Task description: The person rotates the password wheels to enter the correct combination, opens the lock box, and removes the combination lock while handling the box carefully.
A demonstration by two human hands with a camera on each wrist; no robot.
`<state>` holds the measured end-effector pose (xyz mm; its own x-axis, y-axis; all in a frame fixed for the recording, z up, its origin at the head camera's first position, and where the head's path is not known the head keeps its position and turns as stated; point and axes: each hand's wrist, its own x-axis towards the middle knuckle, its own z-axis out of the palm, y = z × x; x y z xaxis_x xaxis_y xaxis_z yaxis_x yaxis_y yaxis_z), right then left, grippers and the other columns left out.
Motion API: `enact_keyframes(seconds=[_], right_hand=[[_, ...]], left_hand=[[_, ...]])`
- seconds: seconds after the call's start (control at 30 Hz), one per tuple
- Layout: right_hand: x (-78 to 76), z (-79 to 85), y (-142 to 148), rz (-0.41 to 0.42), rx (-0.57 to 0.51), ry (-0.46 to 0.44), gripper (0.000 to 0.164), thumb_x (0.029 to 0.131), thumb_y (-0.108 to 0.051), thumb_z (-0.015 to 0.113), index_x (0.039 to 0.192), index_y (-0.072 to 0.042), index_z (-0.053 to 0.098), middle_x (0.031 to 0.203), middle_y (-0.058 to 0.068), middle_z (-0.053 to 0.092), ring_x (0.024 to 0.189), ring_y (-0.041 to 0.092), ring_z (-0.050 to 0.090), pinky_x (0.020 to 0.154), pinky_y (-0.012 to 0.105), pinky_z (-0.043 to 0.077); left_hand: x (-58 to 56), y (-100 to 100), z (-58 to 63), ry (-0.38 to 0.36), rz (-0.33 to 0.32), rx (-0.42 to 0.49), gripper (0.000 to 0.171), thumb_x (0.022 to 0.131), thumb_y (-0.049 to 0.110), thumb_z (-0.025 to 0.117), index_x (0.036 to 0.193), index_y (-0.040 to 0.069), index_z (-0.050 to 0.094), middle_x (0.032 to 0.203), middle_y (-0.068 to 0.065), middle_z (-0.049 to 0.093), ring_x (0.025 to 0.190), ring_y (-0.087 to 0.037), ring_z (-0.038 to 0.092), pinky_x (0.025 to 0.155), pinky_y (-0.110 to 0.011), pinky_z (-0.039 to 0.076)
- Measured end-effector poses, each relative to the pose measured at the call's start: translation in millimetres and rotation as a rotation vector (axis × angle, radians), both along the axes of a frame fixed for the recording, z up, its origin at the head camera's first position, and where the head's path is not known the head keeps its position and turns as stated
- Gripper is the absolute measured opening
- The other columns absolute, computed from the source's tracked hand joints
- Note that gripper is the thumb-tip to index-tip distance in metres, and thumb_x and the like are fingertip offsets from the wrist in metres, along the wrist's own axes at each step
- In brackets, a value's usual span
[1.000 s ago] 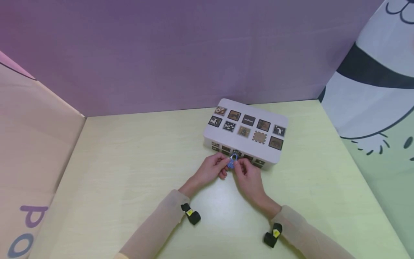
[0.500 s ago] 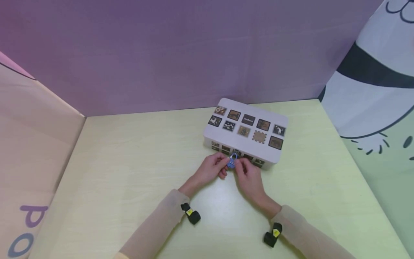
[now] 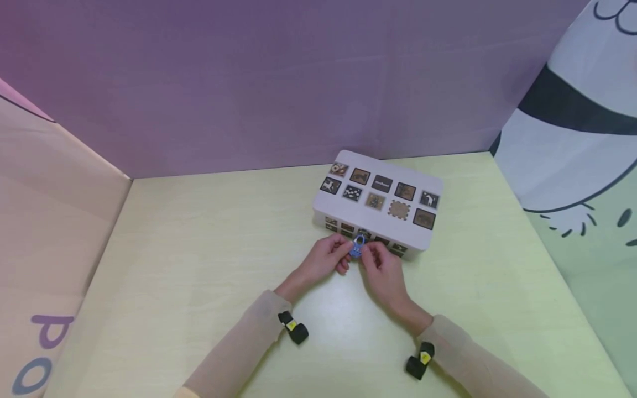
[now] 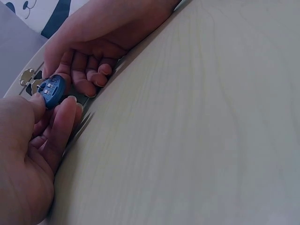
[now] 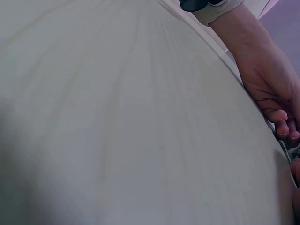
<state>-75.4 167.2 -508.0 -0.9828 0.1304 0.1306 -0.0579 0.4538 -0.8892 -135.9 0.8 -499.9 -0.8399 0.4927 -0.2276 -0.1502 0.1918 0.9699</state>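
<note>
A small blue combination padlock [image 3: 356,250] with number dials is at the front of a white box [image 3: 373,218] printed with dark and brown square pictures. My left hand [image 3: 322,258] pinches the padlock's left side between thumb and fingers. From the right, my right hand [image 3: 385,272] holds its other side with thumb and forefinger. In the left wrist view the padlock [image 4: 54,91] lies close to a metal clasp [image 4: 28,77] on the box front. The right hand's other fingers curl beneath it there. The right wrist view shows the left hand [image 5: 272,75], while the padlock is hidden.
The box stands on a pale wood table [image 3: 199,249], turned at an angle near the back edge. A purple panel [image 3: 259,83] rises behind the table, with printed panels at both sides. Each sleeve carries a black wrist camera [image 3: 298,334].
The padlock has tipped slightly more upright between the fingers. Both hands and the box stay almost where they were.
</note>
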Motion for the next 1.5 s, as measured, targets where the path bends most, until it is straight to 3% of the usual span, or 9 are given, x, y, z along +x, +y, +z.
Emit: enact_keyframes(seconds=[0.9, 1.23, 1.5], right_hand=[[0.1, -0.5, -0.9, 0.014, 0.044, 0.052, 0.014, 0.104, -0.016, 0.062, 0.099, -0.005, 0.067, 0.076, 0.004, 0.065, 0.066, 0.014, 0.055, 0.056, 0.022, 0.049], [0.3, 0.1, 0.1, 0.0, 0.004, -0.009, 0.021, 0.108, -0.021, 0.054, 0.105, -0.007, 0.068, 0.08, 0.005, 0.066, 0.07, 0.018, 0.056, 0.059, 0.024, 0.049], [0.4, 1.0, -0.8, -0.003, 0.002, -0.027, 0.011, 0.103, -0.017, 0.063, 0.101, -0.007, 0.067, 0.082, 0.006, 0.066, 0.071, 0.017, 0.057, 0.061, 0.021, 0.051]], left_hand=[[-0.3, 0.7, -1.6, -0.007, 0.003, -0.002, 0.02, 0.108, 0.021, 0.056, 0.109, 0.002, 0.063, 0.086, -0.008, 0.066, 0.067, -0.014, 0.064, 0.063, -0.028, 0.063], [-0.6, 0.3, -1.5, -0.001, 0.002, -0.019, 0.02, 0.108, 0.022, 0.056, 0.108, 0.004, 0.063, 0.088, -0.009, 0.067, 0.068, -0.015, 0.064, 0.064, -0.029, 0.063], [-0.8, 0.3, -2.8, -0.006, 0.003, -0.003, 0.019, 0.108, 0.021, 0.056, 0.109, 0.003, 0.063, 0.088, -0.009, 0.067, 0.068, -0.015, 0.064, 0.064, -0.029, 0.063]])
